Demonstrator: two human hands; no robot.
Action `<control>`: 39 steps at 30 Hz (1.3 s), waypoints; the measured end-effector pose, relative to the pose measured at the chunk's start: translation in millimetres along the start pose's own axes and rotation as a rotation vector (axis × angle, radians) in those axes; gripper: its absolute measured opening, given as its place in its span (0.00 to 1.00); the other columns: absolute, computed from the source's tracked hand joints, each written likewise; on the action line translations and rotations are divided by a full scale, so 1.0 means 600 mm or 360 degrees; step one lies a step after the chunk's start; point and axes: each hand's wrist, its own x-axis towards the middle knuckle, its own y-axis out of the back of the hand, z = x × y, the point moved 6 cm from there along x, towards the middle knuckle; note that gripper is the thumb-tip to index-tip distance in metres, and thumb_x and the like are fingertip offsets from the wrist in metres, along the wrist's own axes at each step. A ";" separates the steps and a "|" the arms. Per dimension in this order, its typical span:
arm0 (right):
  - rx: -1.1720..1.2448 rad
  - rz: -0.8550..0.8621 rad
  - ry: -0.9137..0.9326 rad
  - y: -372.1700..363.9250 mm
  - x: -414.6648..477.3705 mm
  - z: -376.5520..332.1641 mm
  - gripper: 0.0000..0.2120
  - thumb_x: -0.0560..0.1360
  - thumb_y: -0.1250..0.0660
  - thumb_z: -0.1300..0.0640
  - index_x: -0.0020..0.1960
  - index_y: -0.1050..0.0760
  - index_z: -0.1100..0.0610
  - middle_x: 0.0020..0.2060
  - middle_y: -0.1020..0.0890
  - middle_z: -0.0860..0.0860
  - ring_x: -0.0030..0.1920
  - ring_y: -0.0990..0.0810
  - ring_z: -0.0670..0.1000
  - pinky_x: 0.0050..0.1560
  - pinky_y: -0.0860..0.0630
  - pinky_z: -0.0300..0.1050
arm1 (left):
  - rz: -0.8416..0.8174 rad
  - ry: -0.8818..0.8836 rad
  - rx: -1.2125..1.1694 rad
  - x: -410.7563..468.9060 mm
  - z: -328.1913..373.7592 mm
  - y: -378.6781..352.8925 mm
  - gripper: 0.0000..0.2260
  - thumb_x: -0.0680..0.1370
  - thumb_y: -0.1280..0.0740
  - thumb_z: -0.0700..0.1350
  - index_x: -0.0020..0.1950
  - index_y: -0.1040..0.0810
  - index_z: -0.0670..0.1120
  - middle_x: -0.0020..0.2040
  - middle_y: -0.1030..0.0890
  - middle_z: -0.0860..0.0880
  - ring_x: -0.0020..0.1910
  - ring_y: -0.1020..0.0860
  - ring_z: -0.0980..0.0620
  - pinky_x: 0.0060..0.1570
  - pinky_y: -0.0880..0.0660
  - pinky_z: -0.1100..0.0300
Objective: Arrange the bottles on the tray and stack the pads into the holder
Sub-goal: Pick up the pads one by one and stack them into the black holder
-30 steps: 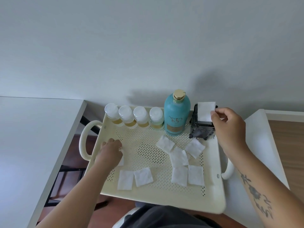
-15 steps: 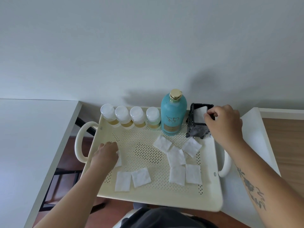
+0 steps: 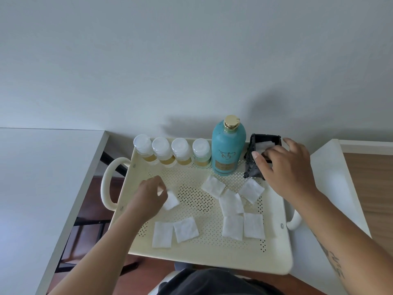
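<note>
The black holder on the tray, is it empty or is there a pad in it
Not empty: a white pad shows inside the black holder, under the right hand's fingers.

Left hand pinching pad; right hand over holder.

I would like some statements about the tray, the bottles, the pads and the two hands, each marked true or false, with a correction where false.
1. Four small white-capped bottles stand in a row along the far edge of the tray. True.
2. The teal bottle lies on its side. False: it stands upright, between the small bottles and the black holder.
3. The right hand is at the holder, where a white pad shows inside. True.
4. The left hand rests on the tray's handle. False: it is over the tray floor, pinching a pad.
5. No pads remain loose on the tray. False: several still lie there.
</note>
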 end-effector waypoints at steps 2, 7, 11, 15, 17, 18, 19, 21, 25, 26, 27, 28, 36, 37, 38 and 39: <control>-0.0013 -0.0055 -0.0006 -0.004 0.001 0.001 0.31 0.79 0.52 0.38 0.38 0.21 0.57 0.45 0.15 0.52 0.65 0.29 0.62 0.67 0.37 0.62 | 0.0073 -0.0054 -0.0188 0.000 0.020 0.001 0.03 0.76 0.32 0.43 0.45 0.26 0.48 0.45 0.21 0.52 0.46 0.24 0.52 0.45 0.25 0.57; -0.0053 -0.0150 0.0001 -0.009 0.001 -0.002 0.32 0.78 0.55 0.36 0.41 0.20 0.55 0.48 0.15 0.50 0.66 0.29 0.59 0.69 0.40 0.61 | 0.0129 -0.0144 -0.0632 -0.005 0.072 0.005 0.07 0.75 0.29 0.42 0.42 0.25 0.51 0.40 0.20 0.55 0.42 0.22 0.60 0.41 0.28 0.68; 0.0099 0.0256 0.0045 0.029 -0.011 -0.010 0.18 0.77 0.41 0.45 0.45 0.19 0.57 0.43 0.16 0.51 0.57 0.24 0.61 0.59 0.32 0.56 | 0.0114 -0.0231 -0.0853 -0.012 0.115 0.016 0.09 0.75 0.28 0.44 0.51 0.22 0.56 0.43 0.18 0.57 0.44 0.20 0.61 0.43 0.25 0.70; 0.0509 0.0367 0.0138 0.045 -0.046 -0.051 0.07 0.74 0.32 0.49 0.47 0.21 0.51 0.41 0.18 0.46 0.47 0.24 0.55 0.47 0.35 0.47 | 0.0021 -0.0369 -0.0826 -0.020 0.158 0.019 0.07 0.76 0.29 0.44 0.48 0.20 0.57 0.43 0.18 0.63 0.44 0.19 0.61 0.44 0.24 0.71; 0.0794 0.0051 0.0178 0.022 -0.062 -0.076 0.11 0.73 0.30 0.47 0.52 0.21 0.50 0.44 0.19 0.44 0.49 0.24 0.51 0.50 0.30 0.47 | -0.0002 -0.0417 -0.0863 -0.023 0.178 0.021 0.07 0.76 0.29 0.44 0.47 0.20 0.57 0.44 0.18 0.63 0.44 0.19 0.60 0.44 0.25 0.71; 0.0872 -0.0079 0.0162 0.011 -0.069 -0.085 0.13 0.72 0.29 0.46 0.54 0.21 0.50 0.46 0.19 0.43 0.50 0.25 0.49 0.52 0.29 0.46 | -0.0016 -0.0440 -0.0881 -0.025 0.187 0.021 0.08 0.76 0.29 0.43 0.47 0.20 0.57 0.44 0.18 0.63 0.44 0.19 0.60 0.45 0.25 0.71; 0.0907 -0.0151 0.0138 0.003 -0.075 -0.090 0.15 0.72 0.29 0.45 0.55 0.21 0.50 0.47 0.19 0.43 0.52 0.26 0.48 0.54 0.30 0.45 | -0.0032 -0.0458 -0.0898 -0.026 0.195 0.021 0.08 0.76 0.29 0.43 0.46 0.20 0.57 0.44 0.18 0.62 0.45 0.20 0.60 0.45 0.25 0.71; 0.0979 -0.0183 0.0087 -0.004 -0.080 -0.094 0.13 0.72 0.29 0.46 0.54 0.21 0.51 0.48 0.19 0.42 0.52 0.27 0.47 0.55 0.29 0.45 | -0.0063 -0.0489 -0.0913 -0.028 0.209 0.018 0.08 0.76 0.29 0.43 0.46 0.20 0.57 0.44 0.18 0.62 0.45 0.20 0.60 0.45 0.25 0.72; 0.1093 -0.0159 0.0036 0.002 -0.080 -0.091 0.05 0.74 0.31 0.52 0.48 0.21 0.52 0.42 0.21 0.39 0.48 0.27 0.45 0.51 0.29 0.43 | -0.0123 -0.0542 -0.0917 -0.024 0.230 0.010 0.07 0.76 0.29 0.44 0.48 0.20 0.57 0.45 0.18 0.62 0.45 0.20 0.60 0.46 0.25 0.71; 0.1104 -0.0139 0.0024 0.007 -0.078 -0.087 0.04 0.74 0.30 0.53 0.47 0.21 0.52 0.41 0.22 0.39 0.46 0.27 0.45 0.50 0.29 0.42 | -0.0122 -0.0540 -0.0930 -0.021 0.233 0.007 0.07 0.76 0.29 0.44 0.49 0.20 0.56 0.46 0.18 0.62 0.46 0.20 0.60 0.46 0.25 0.71; 0.1127 -0.0109 -0.0003 0.012 -0.075 -0.080 0.03 0.74 0.30 0.54 0.45 0.21 0.52 0.39 0.22 0.39 0.45 0.26 0.45 0.47 0.29 0.40 | -0.0110 -0.0528 -0.0942 -0.017 0.233 0.004 0.07 0.76 0.29 0.45 0.51 0.21 0.57 0.47 0.18 0.63 0.46 0.20 0.60 0.46 0.25 0.71; 0.1153 -0.0062 -0.0045 0.018 -0.069 -0.070 0.02 0.74 0.30 0.54 0.44 0.21 0.53 0.38 0.22 0.40 0.44 0.25 0.45 0.45 0.29 0.39 | -0.0092 -0.0504 -0.0944 -0.012 0.231 0.000 0.08 0.76 0.29 0.45 0.52 0.21 0.57 0.49 0.18 0.64 0.46 0.20 0.61 0.46 0.25 0.71; 0.1280 0.0348 -0.0629 0.038 -0.016 0.036 0.04 0.75 0.32 0.53 0.48 0.20 0.52 0.36 0.20 0.43 0.37 0.23 0.44 0.35 0.30 0.33 | -0.0121 -0.0407 -0.0280 0.026 0.185 -0.068 0.11 0.77 0.32 0.47 0.59 0.23 0.52 0.53 0.20 0.57 0.54 0.23 0.55 0.54 0.25 0.59; 0.1282 0.0355 -0.0685 0.034 -0.012 0.042 0.04 0.75 0.32 0.53 0.49 0.21 0.52 0.37 0.20 0.43 0.38 0.23 0.43 0.36 0.30 0.34 | -0.0116 -0.0420 -0.0182 0.029 0.181 -0.074 0.12 0.78 0.32 0.46 0.60 0.23 0.51 0.55 0.20 0.56 0.56 0.24 0.54 0.56 0.25 0.58; 0.1272 0.0358 -0.0722 0.031 -0.009 0.045 0.03 0.75 0.32 0.53 0.48 0.22 0.52 0.38 0.20 0.43 0.39 0.22 0.43 0.37 0.30 0.38 | -0.0110 -0.0444 -0.0082 0.033 0.178 -0.080 0.13 0.78 0.32 0.46 0.62 0.24 0.51 0.58 0.20 0.55 0.58 0.26 0.53 0.57 0.26 0.56; 0.1256 0.0360 -0.0744 0.028 -0.007 0.046 0.02 0.75 0.32 0.54 0.47 0.22 0.52 0.38 0.20 0.44 0.39 0.22 0.45 0.38 0.29 0.41 | -0.0107 -0.0470 0.0014 0.036 0.175 -0.085 0.13 0.78 0.32 0.46 0.63 0.24 0.50 0.60 0.20 0.54 0.59 0.27 0.51 0.58 0.27 0.55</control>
